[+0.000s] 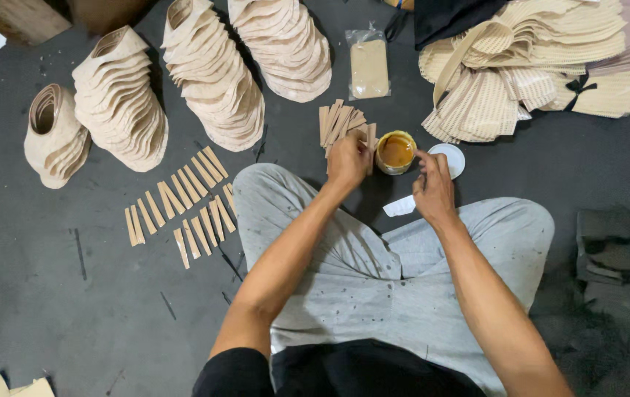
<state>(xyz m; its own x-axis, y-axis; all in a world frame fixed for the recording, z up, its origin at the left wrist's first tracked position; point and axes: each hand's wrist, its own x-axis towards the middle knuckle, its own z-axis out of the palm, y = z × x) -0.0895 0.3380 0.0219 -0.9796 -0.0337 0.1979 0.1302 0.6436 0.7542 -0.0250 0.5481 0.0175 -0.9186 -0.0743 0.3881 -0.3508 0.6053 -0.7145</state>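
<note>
- Strip (pixel 371 144) is pinched upright in left hand (pixel 347 160), just left of glue tin (pixel 396 152).
- Right hand (pixel 433 187) is held fingers together beside tin; grip cannot be told.

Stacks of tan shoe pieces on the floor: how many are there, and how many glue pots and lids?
Standing tan stacks: 4
Open glue pot: 1
White lid: 1
Clear bag of tan pieces: 1
Total: 7

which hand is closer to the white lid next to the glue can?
Right. The right hand is just left of the white lid, nearly touching its edge. The left hand holds a tan strip on the far side of the glue can.
</note>
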